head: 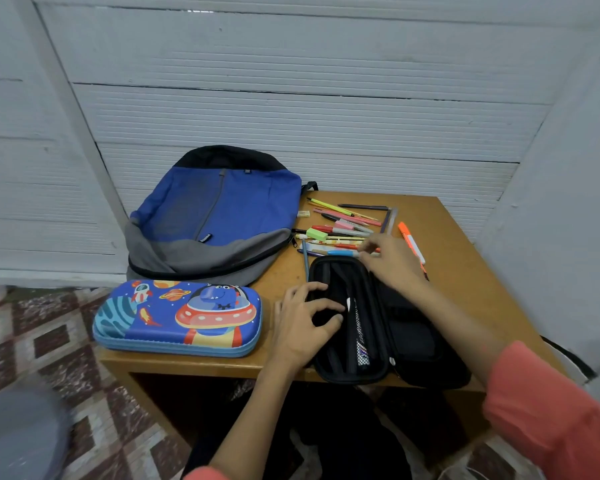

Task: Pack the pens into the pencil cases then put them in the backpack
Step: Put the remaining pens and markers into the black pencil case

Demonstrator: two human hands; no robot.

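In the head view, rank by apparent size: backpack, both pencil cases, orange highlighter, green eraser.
1. blue backpack
2-3. space-themed pencil case and open black pencil case: look about alike; the black one lies open and nearer the camera, so unranked
4. orange highlighter
5. green eraser
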